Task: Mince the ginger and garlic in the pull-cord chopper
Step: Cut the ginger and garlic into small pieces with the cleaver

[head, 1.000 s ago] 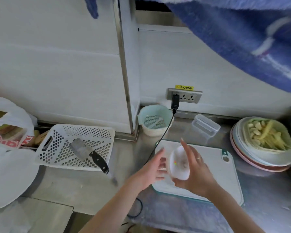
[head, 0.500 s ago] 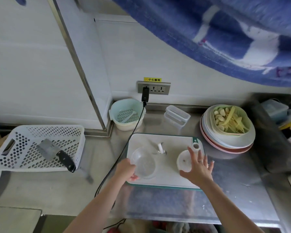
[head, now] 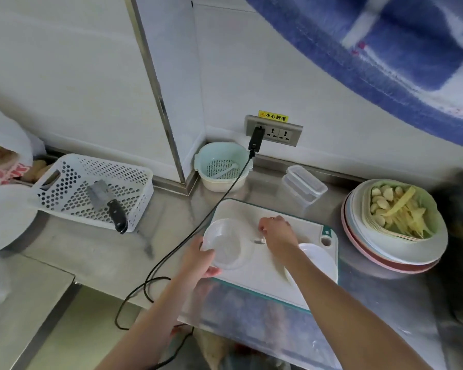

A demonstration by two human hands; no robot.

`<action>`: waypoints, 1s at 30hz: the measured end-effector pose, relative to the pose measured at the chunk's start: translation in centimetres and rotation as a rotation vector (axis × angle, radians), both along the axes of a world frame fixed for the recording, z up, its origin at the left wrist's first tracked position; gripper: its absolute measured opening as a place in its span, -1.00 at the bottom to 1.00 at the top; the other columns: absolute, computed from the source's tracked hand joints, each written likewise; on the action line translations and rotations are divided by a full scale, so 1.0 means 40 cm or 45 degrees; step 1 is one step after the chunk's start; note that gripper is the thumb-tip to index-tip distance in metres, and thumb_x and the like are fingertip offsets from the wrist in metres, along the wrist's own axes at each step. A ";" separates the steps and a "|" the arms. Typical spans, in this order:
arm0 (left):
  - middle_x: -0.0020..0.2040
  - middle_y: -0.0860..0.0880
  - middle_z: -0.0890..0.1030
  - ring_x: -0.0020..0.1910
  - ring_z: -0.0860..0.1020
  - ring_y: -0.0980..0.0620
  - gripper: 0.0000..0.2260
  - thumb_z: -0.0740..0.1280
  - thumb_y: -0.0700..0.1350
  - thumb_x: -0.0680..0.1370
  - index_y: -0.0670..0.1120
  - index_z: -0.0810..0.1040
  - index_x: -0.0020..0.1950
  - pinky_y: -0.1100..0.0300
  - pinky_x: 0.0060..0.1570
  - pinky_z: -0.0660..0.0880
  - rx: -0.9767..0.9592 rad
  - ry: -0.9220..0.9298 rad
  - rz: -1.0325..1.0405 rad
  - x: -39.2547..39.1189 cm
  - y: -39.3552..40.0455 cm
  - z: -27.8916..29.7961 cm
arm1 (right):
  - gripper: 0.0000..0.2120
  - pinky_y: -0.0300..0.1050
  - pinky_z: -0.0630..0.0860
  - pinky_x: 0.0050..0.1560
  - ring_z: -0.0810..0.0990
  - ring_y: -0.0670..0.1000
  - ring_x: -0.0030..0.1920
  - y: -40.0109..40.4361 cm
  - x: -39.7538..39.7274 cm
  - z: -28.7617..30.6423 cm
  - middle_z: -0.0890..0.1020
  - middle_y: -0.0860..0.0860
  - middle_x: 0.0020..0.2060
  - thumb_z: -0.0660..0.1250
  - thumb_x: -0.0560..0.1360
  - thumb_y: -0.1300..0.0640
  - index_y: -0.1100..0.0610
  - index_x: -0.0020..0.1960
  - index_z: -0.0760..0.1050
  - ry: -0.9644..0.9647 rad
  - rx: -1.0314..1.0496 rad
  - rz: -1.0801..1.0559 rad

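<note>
L hand [head: 201,259] grips clear chopper bowl [head: 226,245] on cutting board [head: 262,281]; R hand [head: 277,231] pinches blade piece [head: 258,241] just beside it. White lid [head: 320,263] on board's R side. Ginger & garlic [head: 396,209] on stacked plates [head: 401,259], far R of worktop [head: 96,252].

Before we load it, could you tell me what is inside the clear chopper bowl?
The chopper bowl on the cutting board looks empty; the left hand covers its near rim.

Bare table [head: 166,225] lies open left of centre, between my cutting board [head: 254,279] and the white basket [head: 72,180]. A black cable [head: 198,228] crosses it diagonally. Stacked plates [head: 385,252] block the right; a clear box [head: 304,186] stands behind the board.
</note>
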State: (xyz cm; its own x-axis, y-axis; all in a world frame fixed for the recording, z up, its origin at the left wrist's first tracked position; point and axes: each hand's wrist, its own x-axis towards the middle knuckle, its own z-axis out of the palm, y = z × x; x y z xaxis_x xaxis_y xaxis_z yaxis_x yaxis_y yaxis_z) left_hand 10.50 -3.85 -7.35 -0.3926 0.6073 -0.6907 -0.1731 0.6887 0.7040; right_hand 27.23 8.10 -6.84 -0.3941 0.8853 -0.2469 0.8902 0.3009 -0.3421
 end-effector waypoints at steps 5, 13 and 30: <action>0.06 -0.09 0.50 -0.46 0.57 -0.07 -0.42 0.10 -0.40 0.45 0.13 0.25 0.33 0.25 -0.48 0.39 0.110 -0.108 -0.061 0.019 -0.008 0.055 | -0.85 -0.34 0.46 -0.24 0.58 -0.15 -0.28 -0.038 0.034 0.086 0.66 0.00 -0.25 0.35 0.46 0.34 0.15 -0.04 0.60 0.890 0.104 -0.419; 0.29 -0.22 0.42 -0.42 0.52 -0.04 -0.30 0.15 -0.45 0.48 0.17 0.17 0.47 0.12 -0.21 0.56 0.225 -0.297 -0.209 0.073 0.012 0.060 | -0.88 -0.22 0.43 -0.11 0.49 -0.03 -0.23 -0.100 -0.014 0.093 0.53 -0.03 -0.22 0.45 0.39 0.27 0.21 -0.07 0.61 0.555 -0.067 0.026; 0.08 -0.08 0.55 -0.40 0.56 -0.01 -0.27 0.20 -0.38 0.47 0.28 0.16 0.46 0.24 -0.31 0.44 0.333 -0.249 -0.346 0.061 0.041 0.059 | -0.87 -0.52 0.35 -0.28 0.47 -0.20 -0.42 -0.105 -0.016 0.092 0.50 0.01 -0.06 0.35 0.50 0.27 0.25 0.03 0.58 0.461 0.010 0.031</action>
State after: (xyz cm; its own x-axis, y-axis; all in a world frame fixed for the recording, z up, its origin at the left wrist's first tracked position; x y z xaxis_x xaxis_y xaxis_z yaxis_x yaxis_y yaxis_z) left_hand 12.95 -2.22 -5.01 -0.0705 0.8355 -0.5449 -0.1575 0.5301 0.8332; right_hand 26.59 3.89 -3.15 -0.4756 0.8760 -0.0809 0.7046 0.3242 -0.6312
